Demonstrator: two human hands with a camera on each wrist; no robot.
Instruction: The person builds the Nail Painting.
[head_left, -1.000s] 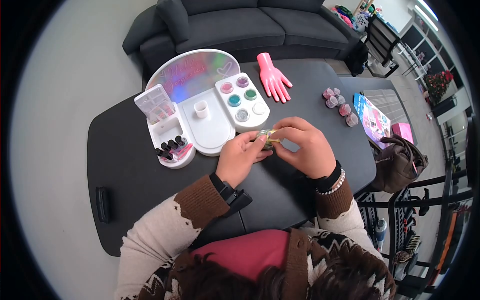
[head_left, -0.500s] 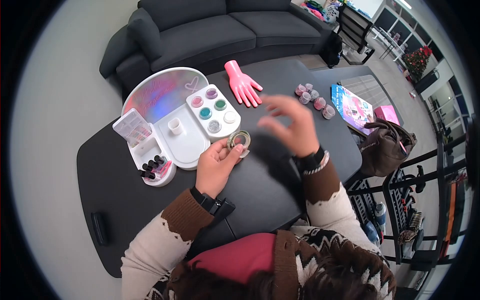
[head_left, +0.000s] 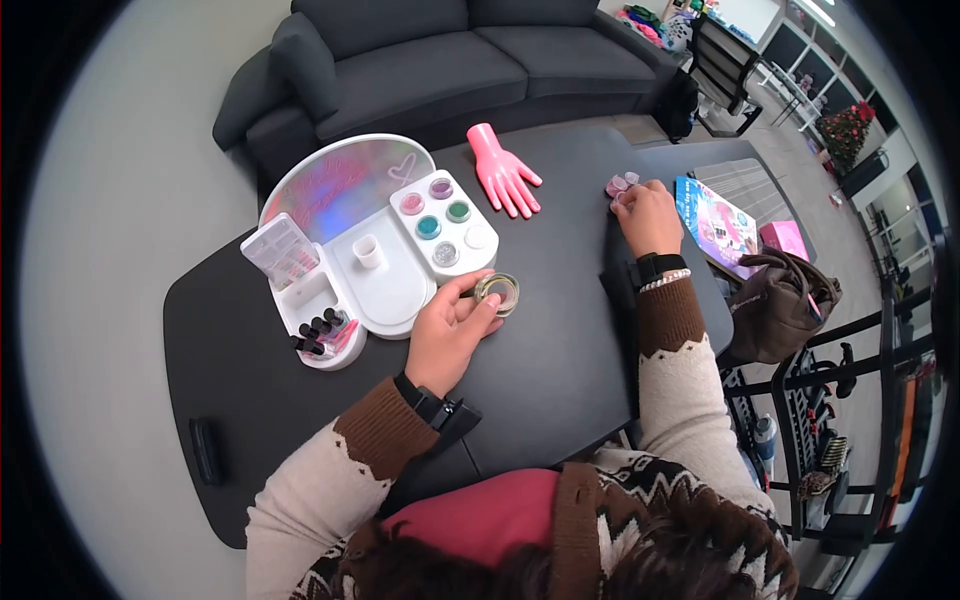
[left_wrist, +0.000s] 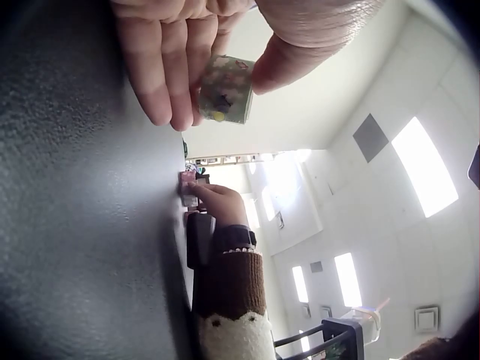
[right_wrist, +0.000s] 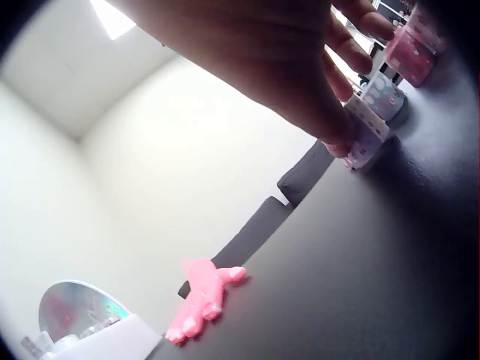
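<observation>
My left hand (head_left: 445, 325) holds a small round see-through tub (head_left: 509, 292) between thumb and fingers, above the table in front of the white stand. In the left wrist view, the tub's side (left_wrist: 226, 88) has a pale green pattern with small coloured figures. At the table's right side my right hand (head_left: 653, 222) reaches into a group of similar small tubs, partly hiding them in the head view. Its thumb and fingers pinch a purple patterned tub (right_wrist: 364, 144) that is low on the table. Beside that stand a pale spotted tub (right_wrist: 384, 97) and a pink one (right_wrist: 409, 57).
The white stand (head_left: 375, 300) bears pots of coloured glitter (head_left: 429, 228), a white cup (head_left: 367, 252) and nail polish bottles (head_left: 322, 328). A pink model hand (head_left: 505, 175) lies beyond. To the right are a printed sheet (head_left: 715, 220) and a brown bag (head_left: 785, 305).
Both hands were together at the green patterned tub. The right hand has left it and moved right to the other tubs. My left hand keeps its tub, now held with its round opening facing up.
</observation>
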